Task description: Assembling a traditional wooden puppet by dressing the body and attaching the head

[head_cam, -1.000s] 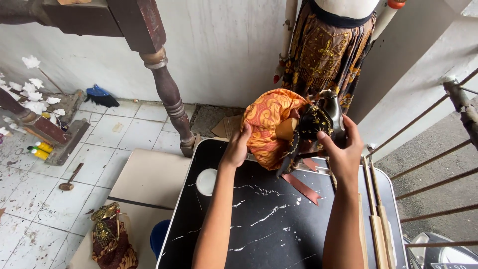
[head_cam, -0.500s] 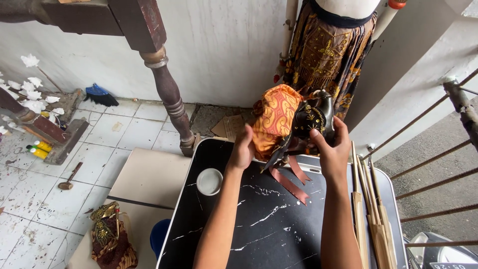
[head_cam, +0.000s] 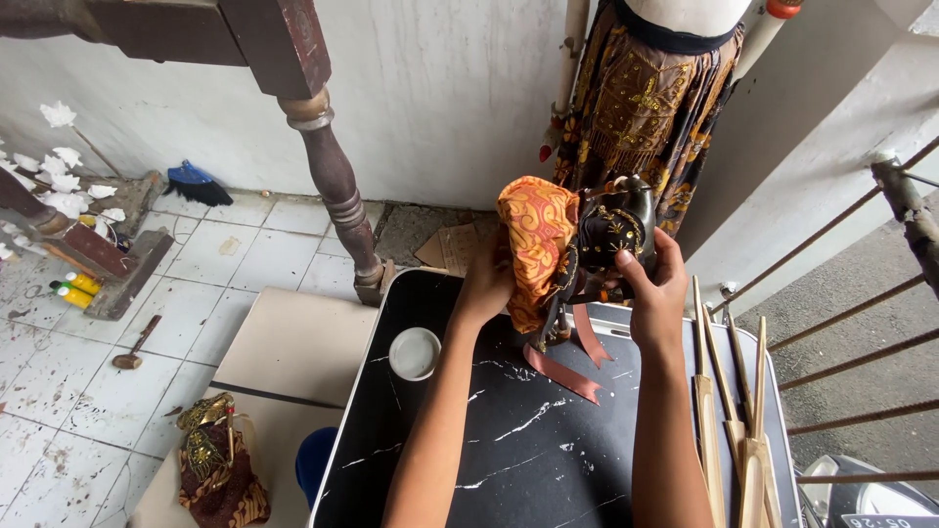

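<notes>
Both hands steady a dressed rod puppet upright at the far edge of a black marble-patterned table.

The left hand (head_cam: 486, 284) cups the puppet (head_cam: 577, 249) from the side, its fingers pressed into the orange batik cloth (head_cam: 533, 244) that wraps the figure, apparently to keep the fabric gathered against the body. The right hand (head_cam: 657, 286) clasps the dark, gold-trimmed part on the other side, thumb in front and fingers curled behind, so the figure is braced between the two palms and does not tip. Reddish ribbons (head_cam: 567, 367) trail from it onto the table (head_cam: 509, 460) (they lie slack, bearing no weight). A small white bowl (head_cam: 415, 353) sits just left of the left forearm, apart from it; pale wooden rods (head_cam: 729, 420) lie along the table's right side.
</notes>
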